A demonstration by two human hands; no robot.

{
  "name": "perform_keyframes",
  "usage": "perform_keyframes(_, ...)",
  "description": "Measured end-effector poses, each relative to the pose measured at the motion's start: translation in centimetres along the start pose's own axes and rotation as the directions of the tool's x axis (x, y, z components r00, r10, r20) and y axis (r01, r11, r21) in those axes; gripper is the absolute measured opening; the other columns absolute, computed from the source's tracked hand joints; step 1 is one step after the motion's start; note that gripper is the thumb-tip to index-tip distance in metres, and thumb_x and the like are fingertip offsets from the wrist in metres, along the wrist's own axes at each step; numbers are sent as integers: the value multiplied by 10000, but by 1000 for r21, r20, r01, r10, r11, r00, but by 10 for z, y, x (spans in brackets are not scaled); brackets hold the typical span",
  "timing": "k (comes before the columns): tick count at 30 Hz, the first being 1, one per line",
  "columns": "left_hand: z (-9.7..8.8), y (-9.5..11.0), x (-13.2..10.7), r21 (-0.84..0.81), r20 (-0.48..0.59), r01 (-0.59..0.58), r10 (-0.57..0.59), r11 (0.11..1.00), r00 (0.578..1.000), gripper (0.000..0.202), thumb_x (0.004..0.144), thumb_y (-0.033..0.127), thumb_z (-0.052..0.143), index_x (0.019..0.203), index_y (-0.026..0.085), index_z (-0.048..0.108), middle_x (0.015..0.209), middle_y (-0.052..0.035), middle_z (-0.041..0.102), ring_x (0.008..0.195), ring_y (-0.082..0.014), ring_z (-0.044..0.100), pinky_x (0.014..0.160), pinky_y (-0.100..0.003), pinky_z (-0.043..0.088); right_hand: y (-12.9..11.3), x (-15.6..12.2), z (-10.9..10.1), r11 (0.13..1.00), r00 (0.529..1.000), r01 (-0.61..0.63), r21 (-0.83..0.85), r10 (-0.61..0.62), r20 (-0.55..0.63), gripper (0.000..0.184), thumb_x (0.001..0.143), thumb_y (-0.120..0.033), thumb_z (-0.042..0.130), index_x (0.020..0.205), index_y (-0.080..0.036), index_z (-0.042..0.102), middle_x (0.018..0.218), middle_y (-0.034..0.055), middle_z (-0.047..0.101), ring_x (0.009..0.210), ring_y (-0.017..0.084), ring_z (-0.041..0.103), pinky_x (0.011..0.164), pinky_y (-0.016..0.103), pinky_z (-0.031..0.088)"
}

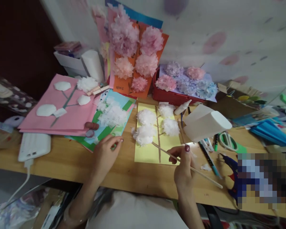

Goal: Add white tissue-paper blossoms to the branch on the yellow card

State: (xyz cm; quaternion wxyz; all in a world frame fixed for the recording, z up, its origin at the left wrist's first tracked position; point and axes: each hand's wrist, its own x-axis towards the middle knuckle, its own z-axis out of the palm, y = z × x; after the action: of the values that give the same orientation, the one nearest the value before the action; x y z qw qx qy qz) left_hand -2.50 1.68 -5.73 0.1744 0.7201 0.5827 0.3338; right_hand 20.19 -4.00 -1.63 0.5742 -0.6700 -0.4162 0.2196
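My right hand (184, 167) grips a thin wooden stick (207, 178) between thumb and fingers. The stick slants over a yellow sheet (145, 156), its far tip at the edge of a fluffy white paper flower (144, 135). Several such flowers lie on this sheet along a drawn brown stem (159, 148). My left hand (107, 151) hovers left of the yellow sheet, near the green-and-blue sheet (131, 105). Its thumb and fingertips come together; whatever they hold, if anything, is too small to make out. White crumpled tissue petals (112, 114) lie heaped beyond it.
Pink sheets (35, 93) with white paper pieces and a white power strip (34, 146) are at left. Behind stand an orange flower card (122, 86) and a red box (166, 95). At right are a white container (200, 125), scissors (227, 141), pens and a glue gun (232, 168).
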Motion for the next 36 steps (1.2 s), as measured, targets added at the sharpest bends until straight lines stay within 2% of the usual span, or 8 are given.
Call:
perform_keyframes(4,-4,-7,16,159,-87,168,-156,973,984,278,932,298,507,1123,183,674,864,-72,726,711,-221,650,708,-329,480,11,-5,-11,999,1000,-27,18,27,3,603,991,-607,410,607,-203,641,500,-5,531,493,138,502,504,281,372)
perform_keyframes(9,2,-13,28,270,-8,182,-187,945,982,197,885,338,530,948,196,652,806,-81,669,800,-279,639,714,-355,466,24,-8,-21,998,993,-16,59,9,120,579,1014,-570,394,644,-208,652,550,1,556,549,150,510,540,288,378)
perform_keyframes(13,-1,-14,34,205,-9,226,-229,952,973,128,799,334,572,727,228,573,781,-55,610,720,-235,583,730,-365,464,34,-10,-26,994,987,-49,95,33,155,538,1021,-536,416,676,-209,667,569,-4,572,556,147,522,552,283,391)
perform_keyframes(16,-5,-4,33,-53,31,325,-324,944,946,172,727,375,635,702,219,568,792,-40,626,635,-179,547,679,-338,464,36,-9,-24,989,987,-62,133,41,153,558,1008,-555,437,636,-205,663,541,-8,561,524,135,506,529,275,378)
perform_keyframes(20,-5,31,25,-532,255,523,-463,666,849,301,632,384,766,759,199,565,743,-7,662,612,-126,553,550,-234,413,30,-3,-15,955,978,-170,243,132,165,590,972,-610,470,585,-201,645,495,-17,525,479,117,470,491,262,351)
perform_keyframes(23,2,58,19,-644,426,609,-444,463,788,414,581,321,835,873,184,575,707,22,673,571,-90,540,513,-190,385,28,3,-9,911,946,-294,288,234,224,580,945,-632,503,590,-198,651,519,-15,537,508,113,488,521,254,376)
perform_keyframes(25,9,68,18,-666,483,629,-411,400,773,466,577,298,849,937,175,580,752,10,701,581,-81,551,504,-177,386,29,5,-8,874,919,-367,318,287,271,580,932,-630,520,569,-195,643,531,-13,544,514,108,491,541,252,388)
perform_keyframes(36,26,71,15,-621,534,619,-318,481,783,420,689,291,791,1053,159,628,777,25,679,541,-50,494,462,-180,346,35,10,-13,714,855,-513,476,373,361,511,848,-592,638,517,-203,636,457,-24,512,458,96,452,492,253,325)
